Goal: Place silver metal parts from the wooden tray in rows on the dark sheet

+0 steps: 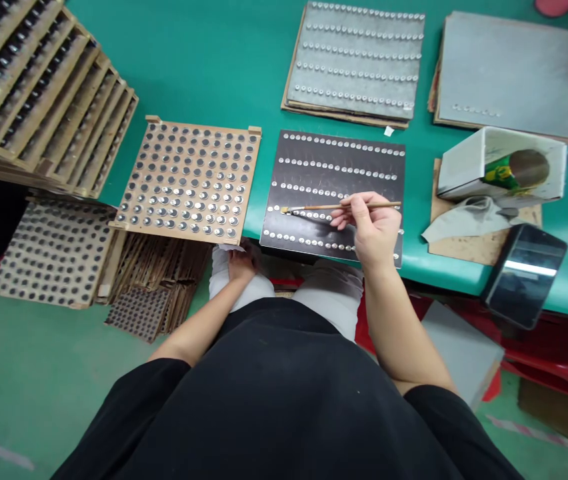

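Observation:
My right hand (375,223) pinches a thin wooden-handled brush (331,207) over a dark board (314,175). Its pale tip points left, close to one of the rows of small round metal pieces on that board; whether it touches a piece I cannot tell. My left hand (243,265) is low by my thigh at the table's front edge, its fingers mostly hidden. Left of the dark board lies a wooden tray (140,170) with dark round spots in rows. Shiny metal pieces sit on many spots in its nearer rows.
Stacked wooden trays (71,100) rise at the left. Behind the dark board lies a grey plate (359,72) with rows of pieces, beside another grey plate (509,73). A white box (464,163), a crumpled cloth (474,220) and a phone (525,275) are at right.

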`<state>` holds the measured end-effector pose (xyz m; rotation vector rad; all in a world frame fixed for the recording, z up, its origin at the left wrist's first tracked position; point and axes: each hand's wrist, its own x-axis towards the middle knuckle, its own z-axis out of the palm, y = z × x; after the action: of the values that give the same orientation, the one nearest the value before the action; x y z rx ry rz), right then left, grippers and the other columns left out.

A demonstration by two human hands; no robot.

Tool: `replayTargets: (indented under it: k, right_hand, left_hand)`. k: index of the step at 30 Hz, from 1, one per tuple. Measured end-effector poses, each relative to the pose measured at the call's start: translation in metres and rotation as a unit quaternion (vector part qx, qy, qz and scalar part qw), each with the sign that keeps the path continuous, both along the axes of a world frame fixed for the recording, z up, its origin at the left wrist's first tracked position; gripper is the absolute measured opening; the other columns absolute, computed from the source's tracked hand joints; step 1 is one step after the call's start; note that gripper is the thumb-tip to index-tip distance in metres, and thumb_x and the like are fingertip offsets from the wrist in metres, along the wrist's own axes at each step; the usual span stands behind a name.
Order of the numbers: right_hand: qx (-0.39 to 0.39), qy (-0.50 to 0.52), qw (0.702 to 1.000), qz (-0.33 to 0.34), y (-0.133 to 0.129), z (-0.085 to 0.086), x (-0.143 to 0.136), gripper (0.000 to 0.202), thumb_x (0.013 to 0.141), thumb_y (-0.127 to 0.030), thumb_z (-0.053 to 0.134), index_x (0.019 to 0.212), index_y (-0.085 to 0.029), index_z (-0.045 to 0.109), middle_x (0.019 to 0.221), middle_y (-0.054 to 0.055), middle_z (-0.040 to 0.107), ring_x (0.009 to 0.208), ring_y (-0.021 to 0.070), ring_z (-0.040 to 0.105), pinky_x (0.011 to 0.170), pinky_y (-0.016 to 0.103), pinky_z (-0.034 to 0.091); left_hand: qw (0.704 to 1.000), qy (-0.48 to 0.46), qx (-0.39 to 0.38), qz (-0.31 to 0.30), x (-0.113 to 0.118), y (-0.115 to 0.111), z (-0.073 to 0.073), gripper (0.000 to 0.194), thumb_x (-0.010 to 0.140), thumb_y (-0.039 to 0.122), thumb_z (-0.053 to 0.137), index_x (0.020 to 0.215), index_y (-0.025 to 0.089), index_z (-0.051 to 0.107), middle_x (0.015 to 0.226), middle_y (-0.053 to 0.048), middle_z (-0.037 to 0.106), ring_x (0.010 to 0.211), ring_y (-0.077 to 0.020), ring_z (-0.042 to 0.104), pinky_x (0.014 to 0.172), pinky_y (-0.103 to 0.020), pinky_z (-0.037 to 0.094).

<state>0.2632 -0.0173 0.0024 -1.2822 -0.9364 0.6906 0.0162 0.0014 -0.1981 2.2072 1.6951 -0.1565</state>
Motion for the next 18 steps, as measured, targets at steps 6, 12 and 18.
replayTargets:
  k: [6,12,18]
  right_hand:
    - [0.000,-0.002,1.000,-0.018,-0.014,-0.004,0.012,0.035,0.082,-0.053,0.067,0.074,-0.020,0.064,0.057,-0.002,0.067,0.046,0.0091,0.063,0.042,0.020,0.050]
    - [0.002,0.009,0.999,-0.053,-0.029,-0.005,0.030,0.033,0.082,-0.051,0.068,0.075,-0.019,0.064,0.058,-0.002,0.067,0.047,0.0090,0.064,0.042,0.019,0.048]
    - [-0.006,0.004,0.996,-0.092,-0.046,-0.005,0.051,0.034,0.080,-0.052,0.069,0.073,-0.019,0.064,0.058,-0.003,0.067,0.046,0.0088,0.063,0.043,0.019,0.048]
  left_hand:
    - [1.000,0.001,0.005,0.002,0.000,0.000,-0.002,0.049,0.085,0.021,0.051,0.133,0.011,0.055,0.145,-0.019,0.049,0.123,-0.0346,0.050,0.101,-0.045,0.034]
    - [1.000,0.004,0.005,-0.004,0.000,0.001,-0.002,0.047,0.087,0.024,0.051,0.131,0.008,0.057,0.144,-0.020,0.049,0.120,-0.0354,0.052,0.101,-0.047,0.034]
    - [1.000,0.008,0.013,-0.013,0.002,0.003,0.000,0.043,0.085,0.021,0.051,0.125,0.008,0.059,0.139,-0.019,0.054,0.123,-0.0345,0.050,0.106,-0.048,0.030]
